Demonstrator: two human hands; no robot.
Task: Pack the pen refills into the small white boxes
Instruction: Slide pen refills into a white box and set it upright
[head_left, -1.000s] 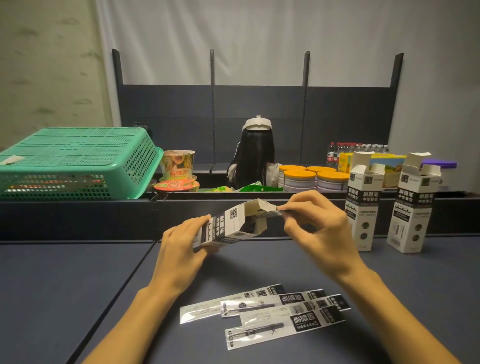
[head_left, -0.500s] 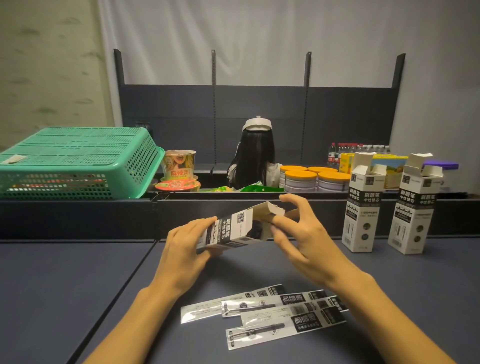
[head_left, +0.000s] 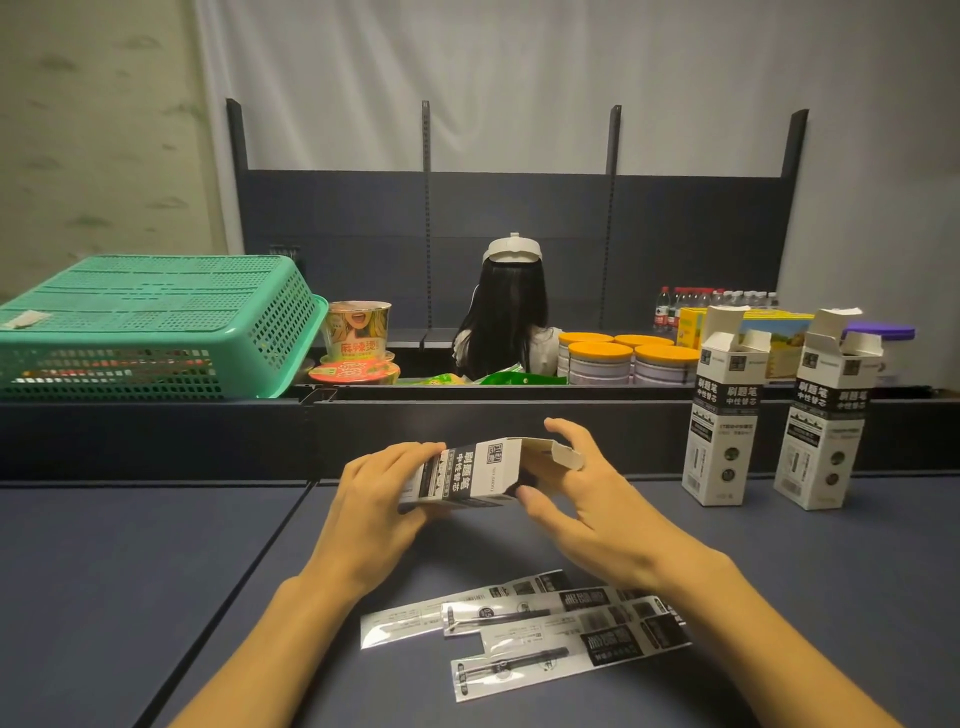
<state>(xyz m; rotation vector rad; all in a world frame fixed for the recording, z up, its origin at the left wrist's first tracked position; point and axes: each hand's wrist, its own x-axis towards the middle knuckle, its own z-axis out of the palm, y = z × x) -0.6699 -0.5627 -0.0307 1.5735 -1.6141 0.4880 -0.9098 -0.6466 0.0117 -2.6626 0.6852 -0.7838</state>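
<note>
Head view: white box (head_left: 480, 474) lies sideways, flap open.

Left hand (head_left: 375, 512) gripping, right hand (head_left: 587, 506) spread.

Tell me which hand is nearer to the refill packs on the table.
Right. The right hand hovers just above the packs' right end; the left hand holds the box farther up and left.
</note>
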